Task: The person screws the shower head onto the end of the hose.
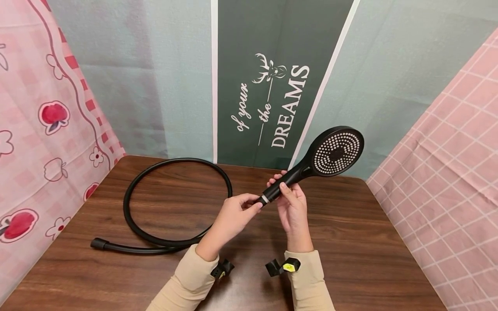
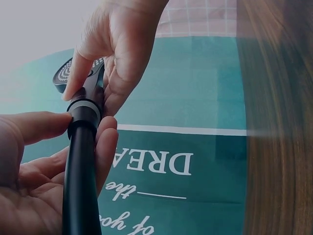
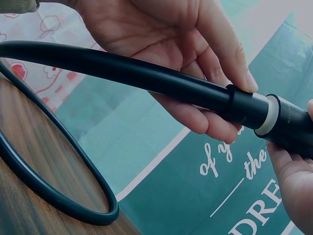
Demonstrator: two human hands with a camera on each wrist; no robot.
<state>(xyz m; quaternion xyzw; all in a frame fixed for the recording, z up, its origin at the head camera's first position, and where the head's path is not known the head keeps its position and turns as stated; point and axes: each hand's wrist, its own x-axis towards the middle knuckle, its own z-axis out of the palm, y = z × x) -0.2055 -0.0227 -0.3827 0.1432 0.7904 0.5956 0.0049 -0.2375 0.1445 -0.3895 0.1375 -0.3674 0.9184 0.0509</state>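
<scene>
the shower head (image 1: pixel 324 161) and the hose (image 3: pixel 146 76) meet above the table (image 1: pixel 369 259), but a pale ring (image 3: pixel 269 116) shows between handle (image 1: pixel 272 192) and collar (image 3: pixel 244 106); i judge the joint partly made, not fully closed. the hose's far end (image 1: pixel 99 244) lies loose on the table. the left hand (image 1: pixel 232 217) slants inward, pinching the collar; the right hand (image 1: pixel 294 211) stands more upright, curled round the handle, thumb in front, shower head tilted up.

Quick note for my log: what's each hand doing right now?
Left hand: holding the black hose by its connector.
Right hand: holding the shower head by its handle.
</scene>
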